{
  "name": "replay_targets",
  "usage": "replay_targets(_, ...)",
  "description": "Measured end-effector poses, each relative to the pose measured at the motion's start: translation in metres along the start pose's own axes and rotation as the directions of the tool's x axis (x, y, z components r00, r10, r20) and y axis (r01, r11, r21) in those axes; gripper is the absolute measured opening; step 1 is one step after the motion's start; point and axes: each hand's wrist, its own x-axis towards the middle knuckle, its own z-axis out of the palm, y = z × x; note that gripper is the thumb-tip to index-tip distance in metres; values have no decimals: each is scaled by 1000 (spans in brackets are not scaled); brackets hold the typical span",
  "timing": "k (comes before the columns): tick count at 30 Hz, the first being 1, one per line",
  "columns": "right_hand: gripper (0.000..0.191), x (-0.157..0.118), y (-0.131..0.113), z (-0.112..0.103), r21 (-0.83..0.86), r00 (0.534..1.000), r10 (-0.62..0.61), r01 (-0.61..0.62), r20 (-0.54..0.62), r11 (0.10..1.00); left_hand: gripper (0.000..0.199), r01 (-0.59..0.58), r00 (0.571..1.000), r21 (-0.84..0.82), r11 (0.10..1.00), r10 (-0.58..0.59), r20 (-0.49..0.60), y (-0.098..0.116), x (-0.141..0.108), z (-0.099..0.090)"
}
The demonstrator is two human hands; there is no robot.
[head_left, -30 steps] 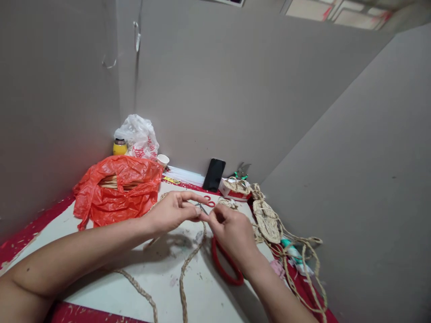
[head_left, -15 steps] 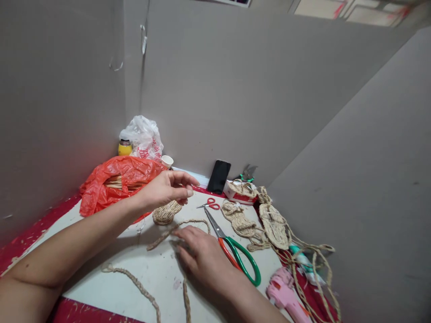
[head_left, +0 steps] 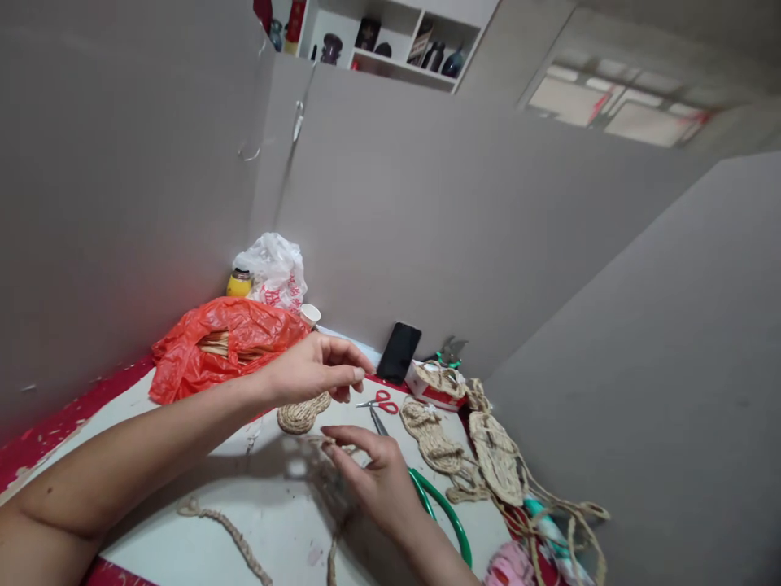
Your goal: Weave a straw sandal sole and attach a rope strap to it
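In the head view, my right hand (head_left: 381,480) is closed, pinching a braided straw cord (head_left: 333,556) between thumb and fingers. Motion blurs part of that cord beneath the hand. My left hand (head_left: 323,370) hovers over the far side of the board, fingers loosely bent and apart, with nothing visible in them. Below it lies a coiled straw sole shape (head_left: 302,413), partly covered by the hand. Green-handled shears (head_left: 448,513) lie partly hidden behind my right hand. Small red scissors (head_left: 384,401) rest beyond them. Another braided piece (head_left: 235,537) lies at the near left.
A red plastic bag (head_left: 183,346) with straw stands at the left, near a white cup (head_left: 310,314) and a yellow jar (head_left: 239,283). A phone (head_left: 399,352) leans at the back. Woven pieces (head_left: 433,435), loose cords and a pink glue gun (head_left: 508,566) line the right.
My right hand has lifted from the board, raising the cord in its fingers. My left hand stays above the sole shape. The view has tilted upward, showing shelves.
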Motion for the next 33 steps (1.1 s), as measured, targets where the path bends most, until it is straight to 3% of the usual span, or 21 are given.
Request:
replay_targets(3, 14, -4, -7, -17, 310, 978, 191, -156, -84, 938, 15, -10, 1000, 10, 1000, 10, 1, -4, 2, -2)
replay_targets(6, 20, -7, -15, -27, 679, 924, 379, -247, -49, 691, 16, -2, 1000, 5, 1000, 2, 13, -7, 2, -1)
replay_targets(10, 25, -10, -22, -33, 789, 885, 464, -260, -35, 557, 18, 44, 996, 25, 999, -46, 80, -9, 1, -1)
replay_targets(16, 28, -10, -24, -31, 786, 857, 510, -269, -69, 557, 27, 73, 971, 98, 993, -93, 218, -11, -2, 3)
replay_targets(19, 28, -10, -22, -29, 766, 856, 512, -278, -77, 580, 27, 57, 982, 109, 992, -75, 175, -14, -3, 11)
replay_targets(26, 27, -12, -22, -27, 773, 860, 504, -266, -80, 576, 20, 94, 991, -52, 994, -88, 105, -21, -1, 22)
replay_targets(33, 26, -12, -24, -27, 754, 876, 480, -281, -51, 593, 24, 88, 990, -108, 990, -74, 123, -31, 3, 21)
